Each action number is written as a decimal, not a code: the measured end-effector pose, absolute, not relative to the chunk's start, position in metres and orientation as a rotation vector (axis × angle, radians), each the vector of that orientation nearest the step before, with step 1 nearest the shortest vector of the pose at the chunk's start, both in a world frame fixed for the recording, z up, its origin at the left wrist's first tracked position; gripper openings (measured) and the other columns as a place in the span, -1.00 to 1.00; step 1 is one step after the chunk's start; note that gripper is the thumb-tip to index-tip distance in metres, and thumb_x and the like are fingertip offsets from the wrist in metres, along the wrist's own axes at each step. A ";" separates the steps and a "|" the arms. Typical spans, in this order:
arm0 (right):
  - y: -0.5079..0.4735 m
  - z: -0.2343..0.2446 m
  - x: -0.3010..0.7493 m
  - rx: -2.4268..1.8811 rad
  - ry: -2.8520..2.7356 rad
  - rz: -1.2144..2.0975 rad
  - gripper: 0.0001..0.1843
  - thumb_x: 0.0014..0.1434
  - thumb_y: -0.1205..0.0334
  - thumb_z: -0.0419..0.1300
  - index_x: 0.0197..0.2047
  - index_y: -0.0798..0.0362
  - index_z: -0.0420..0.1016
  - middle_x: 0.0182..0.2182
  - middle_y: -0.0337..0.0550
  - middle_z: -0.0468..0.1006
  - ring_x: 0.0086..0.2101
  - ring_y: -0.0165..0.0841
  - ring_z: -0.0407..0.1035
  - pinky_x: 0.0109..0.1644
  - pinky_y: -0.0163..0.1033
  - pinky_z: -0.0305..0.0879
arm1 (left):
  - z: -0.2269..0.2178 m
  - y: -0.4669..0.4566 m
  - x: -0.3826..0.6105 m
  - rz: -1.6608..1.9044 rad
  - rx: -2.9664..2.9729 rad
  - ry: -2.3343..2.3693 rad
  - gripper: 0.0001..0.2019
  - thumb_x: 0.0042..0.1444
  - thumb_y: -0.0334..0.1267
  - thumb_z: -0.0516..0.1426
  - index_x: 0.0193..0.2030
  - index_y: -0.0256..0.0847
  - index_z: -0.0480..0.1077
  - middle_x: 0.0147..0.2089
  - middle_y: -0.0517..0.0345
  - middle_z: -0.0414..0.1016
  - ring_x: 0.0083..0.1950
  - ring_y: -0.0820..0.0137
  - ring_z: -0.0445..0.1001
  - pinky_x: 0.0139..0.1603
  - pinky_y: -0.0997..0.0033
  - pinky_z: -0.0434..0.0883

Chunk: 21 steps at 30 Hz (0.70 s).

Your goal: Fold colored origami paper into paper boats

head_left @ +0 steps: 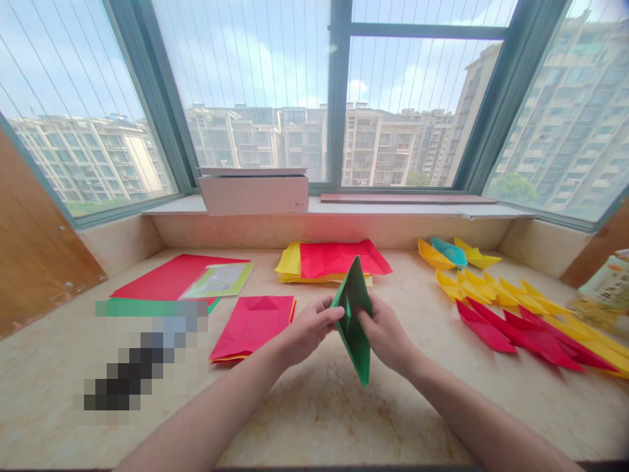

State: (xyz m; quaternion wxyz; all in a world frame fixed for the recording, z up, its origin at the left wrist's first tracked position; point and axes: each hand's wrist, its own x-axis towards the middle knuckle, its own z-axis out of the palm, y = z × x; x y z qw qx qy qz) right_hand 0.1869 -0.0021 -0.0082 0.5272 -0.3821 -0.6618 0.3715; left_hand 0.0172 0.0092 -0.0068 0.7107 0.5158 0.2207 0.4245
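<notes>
Between my two hands, above the middle of the counter, is a folded green paper boat [361,351], tilted on end with its opening facing me. My left hand [312,328] grips its left edge, thumb on the near side of the fold. On the other edge, my right hand [390,331] is closed round the paper with its thumb and fingertips inside the opening. Left of my left hand lies a stack of creased red sheets [255,324] with yellow showing beneath. Behind the boat sits a pile of creased red paper [339,257] over yellow sheets [289,262].
Finished-looking yellow paper boats [472,285], red boats [531,334] and a blue boat [449,252] stand in rows at right. A plastic bag [609,288] lies at the right edge. Flat red paper [157,278], a blurred-out object [142,360] and a white box [253,195] are leftward.
</notes>
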 end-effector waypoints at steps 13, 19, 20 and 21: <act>-0.010 -0.008 0.181 -0.843 -1.641 1.009 -0.58 0.23 0.09 0.21 0.14 -0.06 0.32 0.07 -0.07 0.45 0.06 -0.14 0.35 0.18 0.03 0.26 | 0.002 -0.001 0.027 1.067 1.406 0.971 -0.68 0.06 -0.33 0.12 -0.01 -0.26 0.45 -0.08 0.03 0.55 0.00 0.18 0.46 0.03 0.26 0.36; -0.007 -0.012 0.185 -0.886 -1.657 0.975 -0.68 0.22 0.26 0.07 0.06 0.03 0.35 -0.07 -0.08 0.50 -0.03 -0.13 0.37 0.10 0.04 0.30 | 0.005 -0.001 0.028 1.086 1.419 1.000 -0.75 0.13 -0.26 0.06 -0.10 -0.25 0.47 -0.15 0.06 0.57 -0.07 0.20 0.47 -0.04 0.28 0.39; -0.007 -0.012 0.185 -0.902 -1.669 0.964 -0.68 0.21 0.29 0.06 0.04 0.04 0.35 -0.09 -0.08 0.50 -0.04 -0.13 0.37 0.09 0.05 0.30 | 0.006 -0.001 0.028 1.085 1.420 0.996 -0.75 0.13 -0.26 0.06 -0.11 -0.24 0.47 -0.14 0.06 0.57 -0.07 0.20 0.47 -0.04 0.28 0.39; -0.007 -0.012 0.185 -0.923 -1.680 0.950 -0.68 0.20 0.30 0.04 0.03 0.04 0.36 -0.10 -0.08 0.50 -0.04 -0.13 0.37 0.09 0.05 0.30 | 0.007 -0.001 0.028 1.082 1.426 0.991 -0.75 0.13 -0.26 0.06 -0.11 -0.24 0.47 -0.14 0.07 0.57 -0.07 0.21 0.47 -0.04 0.28 0.39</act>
